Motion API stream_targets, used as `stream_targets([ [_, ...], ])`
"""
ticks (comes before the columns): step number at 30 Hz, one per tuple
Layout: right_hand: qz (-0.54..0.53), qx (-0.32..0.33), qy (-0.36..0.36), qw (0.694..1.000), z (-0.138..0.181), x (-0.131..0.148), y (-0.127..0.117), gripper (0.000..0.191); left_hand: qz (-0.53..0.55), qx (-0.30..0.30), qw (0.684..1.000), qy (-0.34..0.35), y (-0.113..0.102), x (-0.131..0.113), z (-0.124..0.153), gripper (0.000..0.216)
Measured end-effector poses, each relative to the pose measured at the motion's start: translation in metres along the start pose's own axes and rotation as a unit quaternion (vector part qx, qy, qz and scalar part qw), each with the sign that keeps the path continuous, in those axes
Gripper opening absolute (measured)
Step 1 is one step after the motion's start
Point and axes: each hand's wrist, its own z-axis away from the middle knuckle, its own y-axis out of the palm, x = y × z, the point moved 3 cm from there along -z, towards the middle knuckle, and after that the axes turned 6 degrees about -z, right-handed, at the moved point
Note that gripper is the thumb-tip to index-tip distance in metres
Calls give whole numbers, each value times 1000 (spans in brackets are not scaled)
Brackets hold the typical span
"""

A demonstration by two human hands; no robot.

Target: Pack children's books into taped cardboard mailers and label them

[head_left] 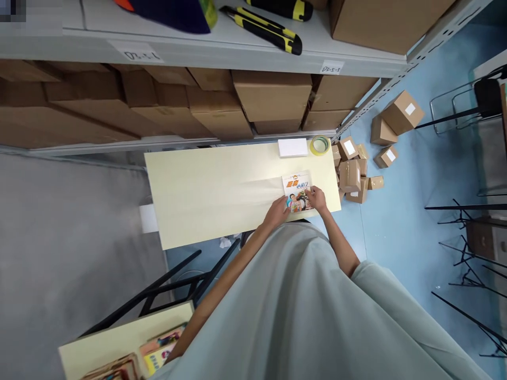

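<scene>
A small book (297,184) with a colourful printed cover lies at the right part of the pale yellow table (206,195), close to its front edge. My left hand (278,211) grips the book's lower left edge. At its right side, my right hand (317,199) holds the other edge, with the thumb and fingers on the cover's border. Beyond the book, near the table's back edge, are a flat white box or pad (292,148) and a roll of yellowish tape (319,145).
Shelving with cardboard boxes (273,97) stands behind the table; utility knives (265,29) lie on its upper shelf. Parcels (350,177) are piled on the blue floor to the right. At lower left, a second table (95,338) bears several books (160,353).
</scene>
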Motion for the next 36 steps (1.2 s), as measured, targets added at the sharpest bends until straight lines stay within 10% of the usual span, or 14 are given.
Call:
stream_targets([
  [8, 58, 54, -59, 995, 27, 48, 6, 18, 7, -2, 999, -32, 1, -11, 2, 59],
  [19, -6, 206, -185, 961, 51, 85, 35, 41, 186, -180, 956, -136, -64, -27, 42, 48],
  [27, -8, 165, 0, 986, 5, 43, 54, 22, 56, -197, 942, -264, -65, 41, 40, 37],
  [36, -45, 171, 41, 983, -14, 47, 89, 20, 77, -176, 929, -315, -71, 74, 40, 22],
])
